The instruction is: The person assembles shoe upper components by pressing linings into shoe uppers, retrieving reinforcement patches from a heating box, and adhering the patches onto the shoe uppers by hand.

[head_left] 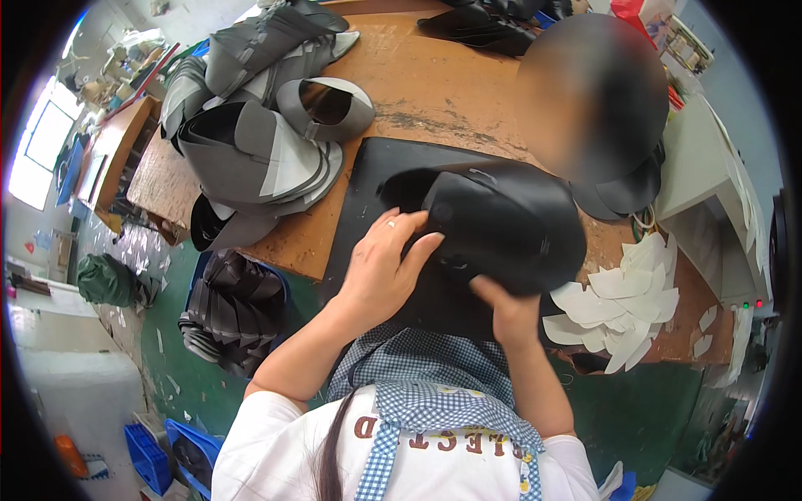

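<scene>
on the black mat [368,179], the left hand [380,267] presses flat, fingers spread, on a black leather piece [510,221]; the right hand [511,313] pinches its near edge. grey cut pieces [259,142] and white paper patterns [622,305] share the tabletop [434,92].

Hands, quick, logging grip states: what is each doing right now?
Left hand: open, fingers spread flat on the black leather piece.
Right hand: closed, pinching that piece's near edge.
</scene>
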Tool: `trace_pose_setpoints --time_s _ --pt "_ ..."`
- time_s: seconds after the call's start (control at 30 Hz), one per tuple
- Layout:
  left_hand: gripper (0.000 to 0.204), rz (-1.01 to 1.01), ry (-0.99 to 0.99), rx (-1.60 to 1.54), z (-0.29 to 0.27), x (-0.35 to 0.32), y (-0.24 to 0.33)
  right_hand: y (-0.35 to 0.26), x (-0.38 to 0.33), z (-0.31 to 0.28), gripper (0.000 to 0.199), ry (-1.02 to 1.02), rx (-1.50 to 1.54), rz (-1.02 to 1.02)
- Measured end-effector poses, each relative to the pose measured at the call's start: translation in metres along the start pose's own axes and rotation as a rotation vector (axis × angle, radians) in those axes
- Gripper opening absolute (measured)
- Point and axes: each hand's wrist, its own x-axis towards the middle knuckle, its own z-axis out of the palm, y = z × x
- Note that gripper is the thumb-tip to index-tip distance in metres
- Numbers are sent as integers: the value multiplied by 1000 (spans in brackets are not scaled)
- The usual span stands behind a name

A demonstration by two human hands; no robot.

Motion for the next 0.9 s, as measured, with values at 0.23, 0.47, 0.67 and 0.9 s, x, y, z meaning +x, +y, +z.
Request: trace_pose_setpoints --time_s 0.23,0.47,0.67,0.9 --pt "28 -113 -111 -420 -4 24 -2 6 -34 -6 24 -186 -870 -439" --pt "29 354 -600 -242 -2 52 13 -71 -6 -38 33 46 -527 -441" --pt "29 250 -391 -194 24 39 14 -85 30 -18 24 -191 -684 -131" --pt "27 313 -252 -21 30 20 7 -91 60 -23 18 -561 -608 189"
